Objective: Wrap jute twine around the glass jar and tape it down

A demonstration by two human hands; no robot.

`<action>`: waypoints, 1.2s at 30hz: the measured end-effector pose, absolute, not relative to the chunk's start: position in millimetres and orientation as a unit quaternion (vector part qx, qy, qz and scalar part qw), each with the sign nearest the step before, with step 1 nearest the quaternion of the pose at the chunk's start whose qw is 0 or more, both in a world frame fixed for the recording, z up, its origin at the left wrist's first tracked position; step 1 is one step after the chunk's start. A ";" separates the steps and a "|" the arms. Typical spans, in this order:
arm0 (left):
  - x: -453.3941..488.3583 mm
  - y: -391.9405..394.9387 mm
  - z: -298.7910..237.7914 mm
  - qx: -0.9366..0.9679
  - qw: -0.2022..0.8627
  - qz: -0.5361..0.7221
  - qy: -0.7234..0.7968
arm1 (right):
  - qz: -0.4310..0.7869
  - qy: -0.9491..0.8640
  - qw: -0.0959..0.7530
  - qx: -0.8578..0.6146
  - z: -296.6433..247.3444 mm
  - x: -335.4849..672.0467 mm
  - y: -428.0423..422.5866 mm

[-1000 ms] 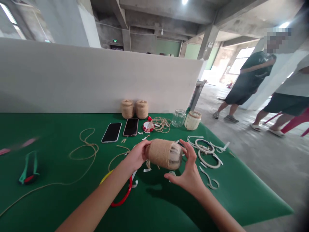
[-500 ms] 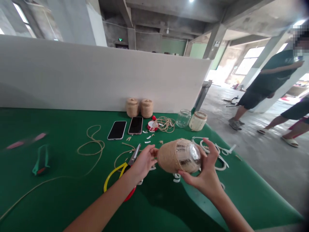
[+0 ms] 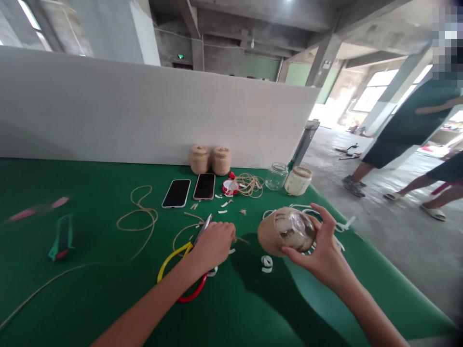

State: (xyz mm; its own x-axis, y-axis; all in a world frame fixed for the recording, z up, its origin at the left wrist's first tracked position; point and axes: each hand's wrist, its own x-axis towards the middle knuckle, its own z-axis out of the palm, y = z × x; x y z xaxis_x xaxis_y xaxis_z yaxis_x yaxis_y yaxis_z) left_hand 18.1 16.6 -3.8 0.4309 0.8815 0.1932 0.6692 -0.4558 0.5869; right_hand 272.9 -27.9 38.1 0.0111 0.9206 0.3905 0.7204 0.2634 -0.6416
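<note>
My right hand (image 3: 325, 250) grips a glass jar (image 3: 294, 229) above the table, thumb below and fingers behind. The jar is tilted on its side; twine wraps its left part, and bare glass shows on the right. My left hand (image 3: 216, 243) is apart from the jar, fingers curled in and back of the hand up. A short end of twine (image 3: 241, 240) sticks out at its fingertips. Under that hand and forearm lie scissors (image 3: 176, 251) with one yellow and one red handle, partly hidden. A loop of twine (image 3: 174, 237) lies beside the blades.
Two twine-wrapped jars (image 3: 221, 161), two phones (image 3: 204, 187), a red tape roll (image 3: 230, 187) and coiled twine (image 3: 250, 185) lie toward the white partition (image 3: 144, 111). A clear jar (image 3: 277, 177), a cream jar (image 3: 298, 181) and white strips (image 3: 266, 263) are rightward. People stand beyond the table.
My left hand has come away from the jar, moving left, and its fingers have curled in. My right hand has carried the jar slightly to the right.
</note>
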 end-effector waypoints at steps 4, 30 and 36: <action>-3.1 26.0 27.7 0.765 0.219 0.316 0.516 | 0.133 -0.689 0.391 -0.596 32.3 271.7 -21.4; -61.3 29.0 189.9 0.569 0.299 0.746 0.176 | 0.160 -0.752 0.248 -0.589 32.8 214.4 22.9; -47.0 26.5 188.2 0.592 0.337 0.705 0.199 | 0.102 -0.772 0.247 -0.576 43.4 213.2 25.9</action>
State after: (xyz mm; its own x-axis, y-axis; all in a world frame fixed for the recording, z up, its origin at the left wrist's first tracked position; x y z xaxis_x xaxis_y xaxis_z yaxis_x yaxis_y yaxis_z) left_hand -47.0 26.5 188.2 -0.0719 0.7098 0.7008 -0.2396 -0.6943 0.6786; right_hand 213.2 25.9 43.4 -0.2133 0.9406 0.2640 0.8398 0.3146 -0.4424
